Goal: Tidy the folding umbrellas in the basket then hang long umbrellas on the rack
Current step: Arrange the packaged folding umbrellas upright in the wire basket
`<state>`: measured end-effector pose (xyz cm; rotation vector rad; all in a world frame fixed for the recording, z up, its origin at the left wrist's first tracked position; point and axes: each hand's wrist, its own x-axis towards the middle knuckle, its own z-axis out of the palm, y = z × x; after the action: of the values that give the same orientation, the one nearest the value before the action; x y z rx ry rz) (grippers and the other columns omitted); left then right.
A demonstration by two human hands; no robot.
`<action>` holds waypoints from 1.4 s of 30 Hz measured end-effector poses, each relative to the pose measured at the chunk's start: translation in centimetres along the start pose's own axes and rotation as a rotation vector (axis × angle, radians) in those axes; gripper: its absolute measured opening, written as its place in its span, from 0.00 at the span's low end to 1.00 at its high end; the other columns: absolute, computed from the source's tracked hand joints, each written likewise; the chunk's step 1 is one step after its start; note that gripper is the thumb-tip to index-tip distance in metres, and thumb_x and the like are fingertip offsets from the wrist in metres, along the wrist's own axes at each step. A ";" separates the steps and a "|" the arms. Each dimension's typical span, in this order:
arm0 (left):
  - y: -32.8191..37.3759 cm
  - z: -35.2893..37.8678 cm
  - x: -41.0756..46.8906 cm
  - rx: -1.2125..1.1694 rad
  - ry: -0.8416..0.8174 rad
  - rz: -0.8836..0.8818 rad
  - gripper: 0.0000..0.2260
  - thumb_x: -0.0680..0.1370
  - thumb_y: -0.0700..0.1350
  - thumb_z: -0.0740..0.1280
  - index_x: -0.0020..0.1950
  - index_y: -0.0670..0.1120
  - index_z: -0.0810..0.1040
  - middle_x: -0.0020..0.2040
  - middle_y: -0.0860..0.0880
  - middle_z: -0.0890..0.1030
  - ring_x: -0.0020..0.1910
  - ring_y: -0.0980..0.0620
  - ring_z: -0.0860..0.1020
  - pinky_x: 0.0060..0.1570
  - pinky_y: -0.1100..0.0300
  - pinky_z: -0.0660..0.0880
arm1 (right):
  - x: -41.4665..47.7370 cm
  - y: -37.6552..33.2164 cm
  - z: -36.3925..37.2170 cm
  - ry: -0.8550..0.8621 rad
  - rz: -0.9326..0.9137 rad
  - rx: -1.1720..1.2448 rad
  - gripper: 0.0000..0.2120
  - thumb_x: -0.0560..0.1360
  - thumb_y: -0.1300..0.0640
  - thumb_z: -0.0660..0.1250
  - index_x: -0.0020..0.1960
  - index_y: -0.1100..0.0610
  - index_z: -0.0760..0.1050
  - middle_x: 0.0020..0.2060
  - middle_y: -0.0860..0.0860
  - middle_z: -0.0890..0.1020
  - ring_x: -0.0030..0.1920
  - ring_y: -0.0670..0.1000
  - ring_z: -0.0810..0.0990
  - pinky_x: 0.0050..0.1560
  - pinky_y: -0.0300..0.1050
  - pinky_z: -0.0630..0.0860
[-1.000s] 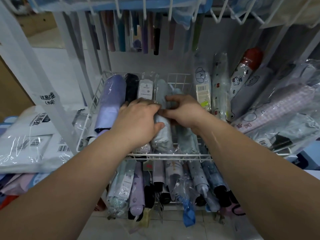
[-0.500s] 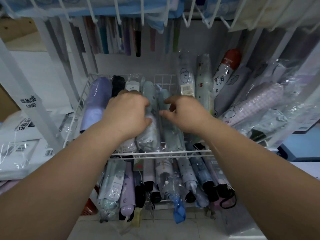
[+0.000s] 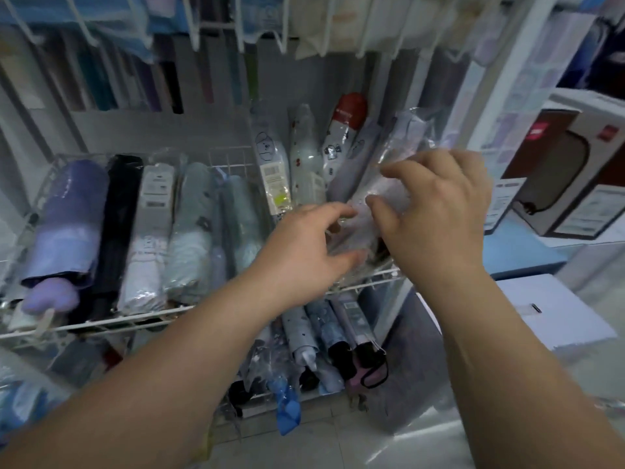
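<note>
1. While both hands worked the right end of the white wire basket (image 3: 372, 279), the risk was plain: the pale lilac folding umbrella in its crinkly clear plastic sleeve (image 3: 378, 198) looked slick, and a loose pinch could have let it slide through the wires.
2. Left hand (image 3: 304, 252) was half curled with its fingertips at the sleeve; right hand (image 3: 436, 211) was spread in a claw over it (blur hid whether either had truly closed).
3. Tugging it could have toppled the leaning neighbours, notably the rounded red-capped white printed umbrella (image 3: 345, 126).
4. Soft purple fabric umbrella (image 3: 66, 225) and matte black umbrella (image 3: 118, 228) lay flat, neat cylinders.
</note>
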<state>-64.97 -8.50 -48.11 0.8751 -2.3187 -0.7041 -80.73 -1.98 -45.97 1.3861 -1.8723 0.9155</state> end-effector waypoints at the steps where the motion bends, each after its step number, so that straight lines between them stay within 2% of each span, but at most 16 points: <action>1: 0.1 0.7 -0.1 -0.011 -0.003 0.004 0.26 0.72 0.55 0.76 0.69 0.56 0.76 0.56 0.55 0.76 0.54 0.56 0.77 0.56 0.61 0.74 | -0.7 0.3 -0.3 0.049 0.055 0.021 0.16 0.67 0.46 0.74 0.53 0.51 0.84 0.50 0.51 0.82 0.56 0.61 0.77 0.55 0.58 0.72; 4: -0.4 2.3 -0.1 0.020 0.019 0.033 0.27 0.71 0.54 0.77 0.68 0.56 0.76 0.56 0.54 0.76 0.55 0.54 0.76 0.58 0.56 0.75 | -2.2 0.4 -0.3 0.112 0.193 0.097 0.18 0.67 0.45 0.76 0.55 0.48 0.83 0.55 0.51 0.79 0.58 0.59 0.75 0.57 0.52 0.68; 7: -0.8 3.1 -0.5 0.098 0.040 0.026 0.32 0.70 0.54 0.78 0.73 0.55 0.72 0.61 0.53 0.76 0.59 0.55 0.75 0.60 0.61 0.71 | -3.8 0.3 0.0 0.164 0.316 0.224 0.22 0.68 0.47 0.76 0.61 0.48 0.80 0.59 0.54 0.72 0.59 0.56 0.71 0.60 0.40 0.64; 9: -0.7 3.6 -0.8 0.139 0.059 0.032 0.34 0.71 0.54 0.77 0.75 0.54 0.69 0.64 0.53 0.74 0.61 0.55 0.74 0.62 0.62 0.70 | -4.8 0.4 0.3 0.153 0.403 0.350 0.24 0.69 0.48 0.77 0.64 0.48 0.76 0.57 0.50 0.68 0.57 0.52 0.72 0.58 0.37 0.70; 13: -0.4 4.5 -0.6 0.143 0.083 0.017 0.35 0.72 0.52 0.77 0.76 0.54 0.66 0.64 0.51 0.73 0.62 0.52 0.73 0.64 0.56 0.71 | -5.8 -0.2 1.0 0.060 0.568 0.544 0.30 0.70 0.47 0.77 0.67 0.43 0.65 0.59 0.47 0.70 0.52 0.46 0.77 0.52 0.45 0.79; 16: -0.6 4.8 -0.2 0.101 0.114 0.019 0.31 0.74 0.47 0.75 0.75 0.53 0.69 0.64 0.51 0.74 0.63 0.51 0.74 0.65 0.56 0.72 | -6.2 -1.2 1.4 0.019 0.578 0.626 0.38 0.71 0.48 0.77 0.73 0.41 0.59 0.62 0.44 0.67 0.53 0.36 0.72 0.52 0.32 0.73; 17: -0.7 4.8 -0.2 0.067 0.137 0.021 0.29 0.74 0.46 0.74 0.74 0.53 0.70 0.63 0.51 0.75 0.62 0.52 0.74 0.64 0.54 0.73 | -6.3 -1.5 1.6 0.007 0.569 0.655 0.40 0.71 0.48 0.77 0.74 0.39 0.57 0.62 0.43 0.67 0.56 0.36 0.73 0.54 0.34 0.75; 20: -1.0 4.1 0.0 -0.053 0.242 0.012 0.24 0.75 0.46 0.73 0.70 0.53 0.74 0.59 0.52 0.77 0.58 0.54 0.76 0.61 0.54 0.75 | -6.1 -2.3 2.0 0.007 0.538 0.775 0.47 0.71 0.51 0.77 0.76 0.34 0.50 0.68 0.44 0.71 0.63 0.49 0.79 0.58 0.52 0.80; 24: -0.5 2.2 -0.1 -0.421 0.328 -0.016 0.17 0.77 0.43 0.71 0.65 0.55 0.78 0.56 0.51 0.83 0.53 0.52 0.83 0.53 0.51 0.82 | -5.7 -4.1 2.7 -0.001 0.433 0.899 0.34 0.75 0.56 0.73 0.74 0.38 0.63 0.64 0.44 0.77 0.61 0.45 0.80 0.58 0.49 0.80; 27: -0.5 0.5 -0.2 -0.601 0.363 -0.062 0.19 0.78 0.36 0.69 0.63 0.57 0.76 0.51 0.55 0.86 0.49 0.56 0.85 0.47 0.60 0.82 | -5.5 -5.0 3.3 -0.141 0.410 0.960 0.25 0.79 0.51 0.67 0.73 0.35 0.67 0.61 0.44 0.79 0.56 0.42 0.80 0.58 0.48 0.80; 29: -1.3 -0.7 -0.4 -0.665 0.399 -0.153 0.22 0.79 0.37 0.70 0.67 0.59 0.73 0.50 0.53 0.86 0.48 0.57 0.85 0.44 0.63 0.80 | -5.3 -5.3 3.4 -0.231 0.384 0.977 0.21 0.80 0.52 0.67 0.71 0.38 0.71 0.57 0.46 0.81 0.49 0.41 0.80 0.53 0.41 0.80; 31: -2.4 -2.0 -0.9 -0.692 0.406 -0.235 0.21 0.79 0.39 0.70 0.68 0.57 0.72 0.48 0.48 0.86 0.46 0.54 0.85 0.40 0.62 0.80 | -5.2 -6.1 3.6 -0.310 0.378 1.016 0.21 0.79 0.56 0.68 0.70 0.41 0.73 0.59 0.43 0.80 0.50 0.40 0.80 0.50 0.34 0.78; 34: -3.5 -3.9 -1.9 -0.649 0.415 -0.260 0.19 0.79 0.38 0.70 0.67 0.54 0.76 0.46 0.47 0.86 0.43 0.52 0.85 0.42 0.60 0.79 | -5.2 -8.3 4.0 -0.408 0.341 1.011 0.24 0.78 0.54 0.70 0.72 0.41 0.71 0.63 0.37 0.76 0.58 0.41 0.79 0.58 0.45 0.80; 37: -4.6 -6.3 -2.7 -0.560 0.438 -0.301 0.20 0.78 0.40 0.71 0.67 0.55 0.76 0.46 0.47 0.86 0.44 0.51 0.86 0.43 0.56 0.81 | -4.3 -10.9 4.6 -0.465 0.346 1.052 0.25 0.77 0.54 0.71 0.72 0.42 0.71 0.64 0.35 0.76 0.60 0.41 0.79 0.61 0.49 0.79; 40: -6.5 -9.6 -3.2 -0.248 0.456 -0.326 0.22 0.75 0.49 0.72 0.69 0.55 0.76 0.55 0.50 0.85 0.52 0.51 0.84 0.55 0.50 0.81 | -3.0 -13.9 5.8 -0.524 0.348 1.103 0.24 0.76 0.55 0.71 0.71 0.44 0.72 0.64 0.41 0.79 0.56 0.47 0.82 0.58 0.53 0.81; 42: -7.6 -12.0 -3.9 -0.051 0.459 -0.340 0.23 0.73 0.52 0.71 0.69 0.55 0.77 0.58 0.52 0.83 0.56 0.52 0.82 0.60 0.52 0.78 | -2.3 -16.2 6.8 -0.585 0.334 1.162 0.25 0.77 0.56 0.71 0.72 0.48 0.72 0.64 0.44 0.79 0.53 0.47 0.83 0.56 0.55 0.82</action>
<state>-51.52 -13.93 -45.61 1.2744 -1.7605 -0.6150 -65.12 -9.72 -49.00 2.1889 -2.0743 2.1719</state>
